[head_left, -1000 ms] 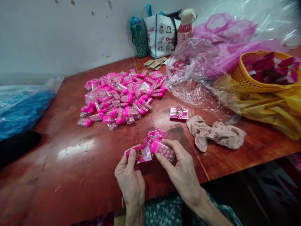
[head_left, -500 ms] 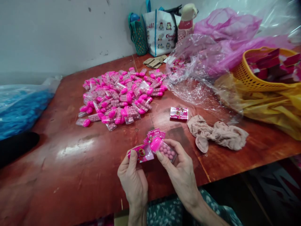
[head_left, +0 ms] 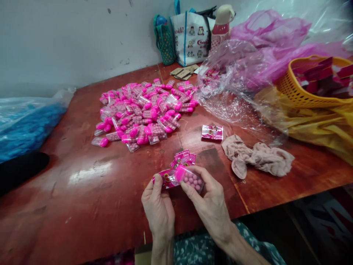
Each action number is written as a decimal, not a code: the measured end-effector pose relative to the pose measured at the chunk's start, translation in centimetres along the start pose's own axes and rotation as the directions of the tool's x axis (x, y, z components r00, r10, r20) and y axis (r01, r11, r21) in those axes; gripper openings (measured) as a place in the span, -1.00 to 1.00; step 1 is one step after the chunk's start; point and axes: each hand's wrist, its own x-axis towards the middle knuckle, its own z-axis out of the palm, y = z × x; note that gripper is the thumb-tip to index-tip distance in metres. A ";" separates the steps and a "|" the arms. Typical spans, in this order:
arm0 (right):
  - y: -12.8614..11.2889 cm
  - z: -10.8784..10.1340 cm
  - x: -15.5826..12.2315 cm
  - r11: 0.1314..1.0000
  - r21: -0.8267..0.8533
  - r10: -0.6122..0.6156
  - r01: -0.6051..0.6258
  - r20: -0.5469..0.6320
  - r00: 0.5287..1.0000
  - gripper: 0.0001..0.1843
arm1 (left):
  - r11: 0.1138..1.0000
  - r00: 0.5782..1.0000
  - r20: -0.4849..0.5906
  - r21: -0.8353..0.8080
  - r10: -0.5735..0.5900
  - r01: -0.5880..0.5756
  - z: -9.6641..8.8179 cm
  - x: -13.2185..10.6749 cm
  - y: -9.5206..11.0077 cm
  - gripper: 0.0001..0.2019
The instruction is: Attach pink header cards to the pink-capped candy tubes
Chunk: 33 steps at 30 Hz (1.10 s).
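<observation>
Red-brown wooden table point(head_left: 104, 202). Left hand point(head_left: 160, 208) pinching pink printed film packet point(head_left: 168, 179), likely limp, slick; right hand point(head_left: 211, 202) pinching clear pink-capped plastic bottle point(head_left: 192, 179), probably light, stiff; grip sides.

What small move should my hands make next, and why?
Probably ease the pink-capped container into the printed packet: the left hand pinches the packet, the right hand holds the container, and its cap meets the packet's edge, though whether it's inside is unclear.

The right hand point(head_left: 211, 198) holds a container point(head_left: 193, 180) (pink-capped).
</observation>
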 end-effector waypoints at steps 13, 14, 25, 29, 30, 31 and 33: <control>-0.6 -2.1 1.4 0.998 -0.061 0.010 0.007 0.279 0.960 -0.76 | 0.993 0.996 0.075 0.102 0.054 -0.061 -0.2 0.5 -0.5 -0.88; -0.6 -2.2 1.4 0.998 -0.060 0.023 -0.007 0.283 0.959 -0.76 | 0.994 0.996 0.072 0.090 0.060 -0.066 -0.2 0.5 -0.5 -0.88; -0.6 -1.3 0.8 0.998 0.051 0.029 -0.041 0.219 0.975 -0.76 | 0.999 0.997 0.058 0.004 -0.042 0.042 0.1 0.1 -0.2 -0.71; -0.4 -1.1 0.8 0.997 0.051 0.043 -0.052 0.172 0.984 -0.75 | 0.991 0.986 0.103 -0.019 -0.130 0.133 0.4 -0.2 0.0 -0.77; -0.4 -1.0 0.8 0.998 0.049 0.038 -0.047 0.165 0.986 -0.75 | 0.987 0.980 0.126 -0.019 -0.154 0.157 0.4 -0.3 0.0 -0.79; -0.3 -1.0 0.8 0.998 0.049 0.028 -0.037 0.160 0.987 -0.74 | 0.984 0.974 0.146 -0.018 -0.174 0.178 0.5 -0.3 0.1 -0.81; -0.2 -0.9 0.8 0.999 0.047 -0.002 -0.005 0.145 0.989 -0.72 | 0.979 0.966 0.166 -0.023 -0.198 0.204 0.5 -0.4 0.0 -0.84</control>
